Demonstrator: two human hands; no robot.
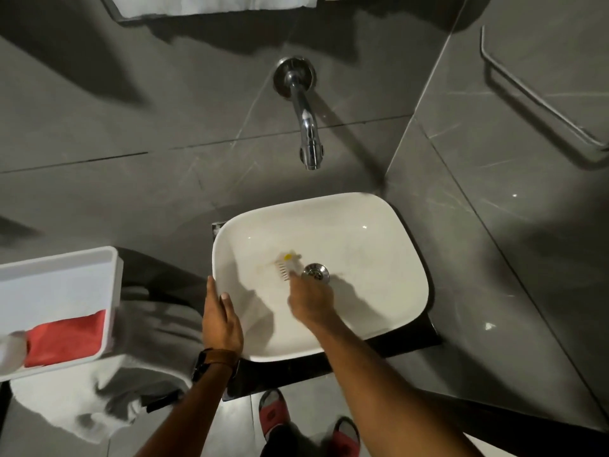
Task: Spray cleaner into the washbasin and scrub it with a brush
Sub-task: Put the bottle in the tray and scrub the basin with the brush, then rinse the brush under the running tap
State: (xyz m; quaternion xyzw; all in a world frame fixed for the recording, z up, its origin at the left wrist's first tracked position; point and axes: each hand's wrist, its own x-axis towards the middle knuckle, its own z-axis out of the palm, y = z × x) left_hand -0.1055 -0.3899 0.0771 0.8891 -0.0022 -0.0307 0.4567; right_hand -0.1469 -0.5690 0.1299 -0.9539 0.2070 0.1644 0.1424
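A white square washbasin (372, 222) sits on a dark counter below a chrome wall tap (308, 133). My right hand (311, 300) is inside the bowl, shut on a small white brush (287, 264) with a yellow spot; its bristles press the basin floor just left of the chrome drain (316, 271). The brush is blurred. My left hand (220, 319), with a watch at the wrist, grips the basin's left rim, thumb inside the bowl. No spray bottle is clearly in view.
A white caddy (59, 278) holding a red cloth (66, 338) stands at the left over a white toilet. A metal rail (540, 97) runs along the right wall. A white towel (214, 4) hangs at the top. My feet in red slippers (273, 413) stand below the counter.
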